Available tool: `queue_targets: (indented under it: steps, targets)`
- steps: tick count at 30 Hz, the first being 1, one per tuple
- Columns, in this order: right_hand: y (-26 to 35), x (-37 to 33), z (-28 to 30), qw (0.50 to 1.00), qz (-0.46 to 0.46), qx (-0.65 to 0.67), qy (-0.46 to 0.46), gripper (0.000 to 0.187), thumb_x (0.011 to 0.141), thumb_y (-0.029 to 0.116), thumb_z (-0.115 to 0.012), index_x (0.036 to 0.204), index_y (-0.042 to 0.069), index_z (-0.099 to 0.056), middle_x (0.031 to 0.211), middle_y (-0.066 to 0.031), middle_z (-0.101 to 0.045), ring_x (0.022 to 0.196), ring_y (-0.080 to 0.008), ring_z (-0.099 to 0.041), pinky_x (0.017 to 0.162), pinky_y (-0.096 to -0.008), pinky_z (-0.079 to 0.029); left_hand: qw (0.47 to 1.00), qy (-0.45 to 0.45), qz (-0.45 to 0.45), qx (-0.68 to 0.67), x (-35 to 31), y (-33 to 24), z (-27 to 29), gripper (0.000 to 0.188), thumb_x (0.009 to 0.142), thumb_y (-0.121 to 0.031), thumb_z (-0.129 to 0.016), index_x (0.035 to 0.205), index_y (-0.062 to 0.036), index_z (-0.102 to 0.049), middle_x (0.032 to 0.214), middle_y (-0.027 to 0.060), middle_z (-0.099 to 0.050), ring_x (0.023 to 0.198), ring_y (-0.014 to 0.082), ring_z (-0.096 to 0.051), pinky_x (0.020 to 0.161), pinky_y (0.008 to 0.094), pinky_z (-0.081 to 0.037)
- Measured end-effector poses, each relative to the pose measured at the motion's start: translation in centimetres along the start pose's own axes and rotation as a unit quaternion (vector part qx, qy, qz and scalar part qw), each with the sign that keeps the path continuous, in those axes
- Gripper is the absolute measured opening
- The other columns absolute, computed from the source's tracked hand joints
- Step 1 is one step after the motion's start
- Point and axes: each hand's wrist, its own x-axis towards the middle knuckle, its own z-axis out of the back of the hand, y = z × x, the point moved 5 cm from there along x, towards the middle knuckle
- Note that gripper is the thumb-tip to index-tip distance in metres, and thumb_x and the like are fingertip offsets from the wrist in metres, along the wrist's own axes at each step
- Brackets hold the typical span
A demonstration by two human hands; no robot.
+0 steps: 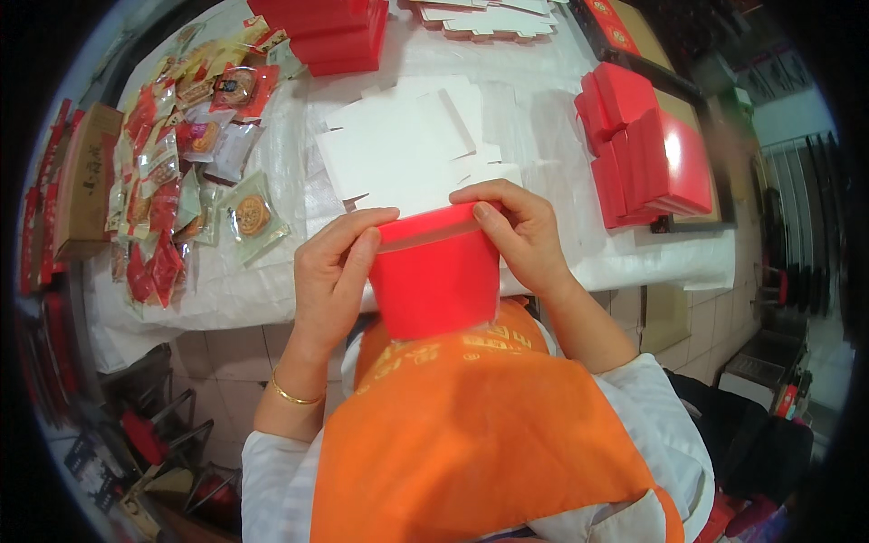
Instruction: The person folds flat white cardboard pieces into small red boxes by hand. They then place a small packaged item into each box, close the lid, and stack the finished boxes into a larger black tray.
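Pinched at its upper corners by the left hand point(328, 262) and right hand point(527, 237), one glossy red cardboard box point(434, 294) stands before the orange cloth apron point(471, 425), edge-folding apparently underway, even thumb pressure seemingly required next.

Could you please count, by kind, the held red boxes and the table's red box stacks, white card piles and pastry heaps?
Red cardboard box, in left hand and right hand: 1
Stacks of red cardboard boxes, far stack and right stack: 2
Piles of flat white cardboard, central pile and far pile: 2
Heap of plastic-wrapped pastries: 1
Total: 6
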Motion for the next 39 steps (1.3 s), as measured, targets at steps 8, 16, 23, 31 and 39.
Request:
queue_targets:
  steps: [8, 16, 23, 31, 39]
  targets:
    - [-2.3, -1.1, -0.4, 0.999, 0.0, -0.007, 0.037, 0.023, 0.098, 0.008, -0.052, 0.11, 0.0, -0.071, 0.107, -0.0098, -0.071, 0.097, -0.016, -0.066, 0.085, -0.029, -0.052, 0.999, 0.016, -0.028, 0.019, -0.5, 2.7, -0.8, 0.024, 0.1, -0.013, -0.055, 0.111, 0.0016, -0.07, 0.109, 0.0127, -0.072, 0.101, 0.0219, -0.067, 0.09, 0.03, -0.05]
    - [-3.1, -0.9, -0.2, 0.999, -0.008, -0.013, 0.032, 0.024, 0.1, 0.01, -0.052, 0.112, -0.002, -0.069, 0.109, -0.0117, -0.071, 0.102, -0.0187, -0.066, 0.089, -0.0308, -0.052, 0.999, 0.01, -0.028, -0.032, -1.1, 4.4, -2.8, 0.027, 0.102, -0.019, -0.053, 0.119, -0.002, -0.067, 0.126, 0.0129, -0.063, 0.115, 0.0223, -0.06, 0.096, 0.0323, -0.047]
    - [-2.2, -1.4, -0.2, 0.972, 0.142, -0.178, 0.062, 0.023, 0.097, 0.009, -0.057, 0.115, 0.002, -0.07, 0.116, -0.0164, -0.07, 0.107, -0.0279, -0.067, 0.091, -0.0335, -0.053, 0.995, -0.026, -0.016, -0.094, -0.8, 7.0, -3.9, 0.026, 0.104, -0.022, -0.051, 0.112, -0.0025, -0.067, 0.126, 0.0118, -0.062, 0.117, 0.0199, -0.057, 0.099, 0.0314, -0.044]
    - [-3.6, -0.2, 1.3, 0.986, -0.057, -0.096, 0.125, 0.029, 0.1, 0.015, -0.056, 0.124, 0.006, -0.068, 0.113, -0.0099, -0.07, 0.098, -0.0142, -0.065, 0.081, -0.0262, -0.054, 0.991, -0.004, 0.09, -0.103, 0.9, 6.3, -5.1, 0.039, 0.108, -0.03, -0.042, 0.128, -0.0024, -0.06, 0.132, 0.0145, -0.06, 0.122, 0.0216, -0.056, 0.101, 0.0329, -0.045]
    - [-7.0, 4.4, -0.5, 0.923, -0.157, 0.337, -0.1, 0.046, 0.106, 0.024, -0.047, 0.149, 0.006, -0.042, 0.124, -0.0048, -0.062, 0.106, -0.013, -0.06, 0.085, -0.0303, -0.053, 0.799, -0.11, 0.158, -0.569, 0.1, 14.8, -1.7, 0.048, 0.103, -0.013, -0.045, 0.148, -0.0034, -0.034, 0.135, 0.0128, -0.053, 0.117, 0.0237, -0.059, 0.1, 0.0411, -0.05]
